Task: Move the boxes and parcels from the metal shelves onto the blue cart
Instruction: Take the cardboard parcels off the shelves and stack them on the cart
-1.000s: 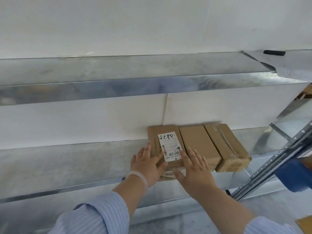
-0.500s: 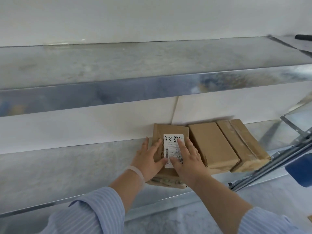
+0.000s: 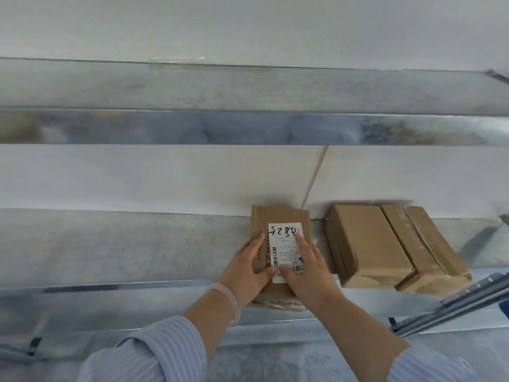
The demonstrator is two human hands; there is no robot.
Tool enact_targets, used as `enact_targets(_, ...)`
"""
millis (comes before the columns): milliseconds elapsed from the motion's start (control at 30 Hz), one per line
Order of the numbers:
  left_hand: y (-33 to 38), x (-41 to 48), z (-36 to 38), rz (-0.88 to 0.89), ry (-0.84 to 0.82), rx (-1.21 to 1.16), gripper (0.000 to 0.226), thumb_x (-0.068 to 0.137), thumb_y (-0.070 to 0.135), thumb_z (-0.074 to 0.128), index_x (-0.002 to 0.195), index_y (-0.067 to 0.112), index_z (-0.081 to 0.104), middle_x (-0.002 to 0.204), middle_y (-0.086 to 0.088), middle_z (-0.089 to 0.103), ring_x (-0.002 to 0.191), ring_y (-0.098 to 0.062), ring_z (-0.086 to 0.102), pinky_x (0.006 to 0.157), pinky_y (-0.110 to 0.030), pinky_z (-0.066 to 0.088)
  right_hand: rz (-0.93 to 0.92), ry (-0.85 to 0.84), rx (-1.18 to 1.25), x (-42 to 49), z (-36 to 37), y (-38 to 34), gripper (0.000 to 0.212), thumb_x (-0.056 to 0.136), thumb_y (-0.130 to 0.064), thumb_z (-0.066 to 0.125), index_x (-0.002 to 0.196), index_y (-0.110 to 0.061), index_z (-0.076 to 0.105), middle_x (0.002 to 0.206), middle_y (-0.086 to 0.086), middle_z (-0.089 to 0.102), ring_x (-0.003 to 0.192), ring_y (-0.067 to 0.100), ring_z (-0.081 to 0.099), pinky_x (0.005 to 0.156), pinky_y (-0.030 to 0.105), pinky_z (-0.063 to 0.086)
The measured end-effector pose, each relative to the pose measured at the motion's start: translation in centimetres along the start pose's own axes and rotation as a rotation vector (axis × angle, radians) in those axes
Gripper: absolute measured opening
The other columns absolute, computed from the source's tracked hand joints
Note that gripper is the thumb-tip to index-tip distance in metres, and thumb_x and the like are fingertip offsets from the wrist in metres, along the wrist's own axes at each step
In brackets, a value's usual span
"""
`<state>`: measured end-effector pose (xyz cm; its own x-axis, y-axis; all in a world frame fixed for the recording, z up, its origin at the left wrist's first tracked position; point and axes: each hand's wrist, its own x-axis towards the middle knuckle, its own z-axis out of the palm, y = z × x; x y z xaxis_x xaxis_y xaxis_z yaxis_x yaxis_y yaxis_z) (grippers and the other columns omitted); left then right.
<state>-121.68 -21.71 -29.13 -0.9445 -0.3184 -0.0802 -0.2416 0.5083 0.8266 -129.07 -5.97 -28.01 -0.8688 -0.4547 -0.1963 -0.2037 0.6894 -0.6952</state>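
A brown cardboard parcel with a white label (image 3: 281, 217) lies on the middle metal shelf (image 3: 124, 244), its near end over the shelf's front edge. My left hand (image 3: 248, 268) grips its left side, thumb on the label. My right hand (image 3: 305, 268) grips the right side, fingers spread over the label. Two more brown boxes stand to the right on the same shelf: a plain box (image 3: 363, 244) and a taped box (image 3: 424, 244), touching each other. A gap separates them from the parcel I hold.
An upper metal shelf (image 3: 248, 128) runs across above, against a white wall. A slotted metal upright (image 3: 454, 307) slants at the lower right, with a bit of blue (image 3: 505, 308) at the frame edge. A lower shelf surface (image 3: 261, 354) shows beneath my arms.
Both hands have closed round the labelled parcel and drawn it left and forward, away from the two other boxes. A gap has opened beside it.
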Motion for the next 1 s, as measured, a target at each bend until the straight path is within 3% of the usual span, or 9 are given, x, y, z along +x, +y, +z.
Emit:
enact_targets(167, -1.0, -5.7, -1.6, -0.086, 0.148, -0.052, 0.083, 0.083, 0.035, 0.072, 0.15, 0.034, 0.022, 0.146, 0.007, 0.036, 0.129, -0.011, 0.042, 0.108, -0.033, 0.039, -0.157, -0.098, -0.007, -2.0, 2.4, -1.7, 0.082, 0.088, -0.048, 0.06, 0.15, -0.045, 0.006, 0.157, -0.003, 0.016, 0.14, 0.019, 0.027, 0.112, 0.037, 0.032)
enact_targets(300, -2.5, -11.9, -3.4, -0.182, 0.296, -0.052, 0.087, 0.079, 0.037, 0.075, 0.148, 0.038, 0.023, 0.145, 0.007, 0.037, 0.128, -0.01, 0.041, 0.108, -0.033, 0.039, -0.313, -0.206, 0.002, -4.8, 5.7, -3.8, 0.081, 0.089, -0.045, 0.061, 0.151, -0.044, 0.007, 0.158, -0.005, 0.015, 0.14, 0.016, 0.024, 0.11, 0.03, 0.026)
enact_targets(433, -4.1, -18.7, -5.1, -0.28, 0.428, -0.09, 0.091, 0.074, 0.039, 0.078, 0.146, 0.043, 0.022, 0.146, 0.004, 0.035, 0.132, -0.012, 0.038, 0.11, -0.035, 0.036, -0.431, -0.355, -0.007, -8.3, 9.1, -6.5, 0.083, 0.089, -0.045, 0.061, 0.151, -0.041, 0.007, 0.157, -0.004, 0.019, 0.141, 0.015, 0.021, 0.116, 0.036, 0.023)
enact_targets(500, -4.7, -21.4, -6.6, -0.316, 0.477, -0.08, 0.096, 0.072, 0.039, 0.08, 0.146, 0.045, 0.02, 0.145, 0.006, 0.033, 0.131, -0.009, 0.037, 0.111, -0.029, 0.032, -0.48, -0.401, 0.013, -9.4, 10.3, -8.4, 0.083, 0.088, -0.041, 0.064, 0.151, -0.041, 0.01, 0.155, -0.004, 0.023, 0.139, 0.013, 0.026, 0.115, 0.037, 0.026)
enact_targets(600, -5.3, -23.9, -9.4, -0.315, 0.55, -0.082, 0.097, 0.072, 0.032, 0.082, 0.147, 0.04, 0.022, 0.146, 0.005, 0.034, 0.13, -0.008, 0.038, 0.11, -0.029, 0.033, -0.544, -0.434, 0.003, -10.3, 12.2, -11.6, 0.083, 0.087, -0.04, 0.064, 0.151, -0.043, 0.012, 0.156, -0.004, 0.022, 0.14, 0.013, 0.026, 0.114, 0.04, 0.028)
enact_targets(700, -6.2, -25.7, -12.4, -0.306, 0.624, -0.096, 0.096, 0.073, 0.028, 0.082, 0.149, 0.034, 0.024, 0.146, 0.005, 0.036, 0.129, -0.009, 0.039, 0.11, -0.03, 0.034, -0.589, -0.445, -0.013, -10.8, 14.5, -15.2, 0.083, 0.086, -0.042, 0.065, 0.149, -0.047, 0.012, 0.156, -0.006, 0.022, 0.138, 0.012, 0.028, 0.112, 0.034, 0.03)
enact_targets(833, -8.9, -28.9, -17.1, -0.334, 0.697, -0.109, 0.095, 0.075, 0.029, 0.08, 0.149, 0.035, 0.021, 0.145, 0.009, 0.037, 0.124, -0.004, 0.038, 0.102, -0.018, 0.032, -0.682, -0.479, -0.058, -11.8, 19.1, -21.1, 0.083, 0.085, -0.038, 0.067, 0.149, -0.046, 0.015, 0.153, -0.005, 0.028, 0.135, 0.011, 0.033, 0.108, 0.028, 0.032)
enact_targets(1000, -13.1, -34.1, -24.9, -0.395, 0.812, -0.08, 0.095, 0.075, 0.031, 0.08, 0.149, 0.039, 0.021, 0.144, 0.008, 0.036, 0.128, -0.007, 0.037, 0.11, -0.031, 0.033, -0.767, -0.537, -0.012, -14.8, 26.5, -28.9, 0.083, 0.084, -0.036, 0.067, 0.149, -0.045, 0.016, 0.145, -0.009, 0.036, 0.126, 0.008, 0.04, 0.098, 0.022, 0.035)
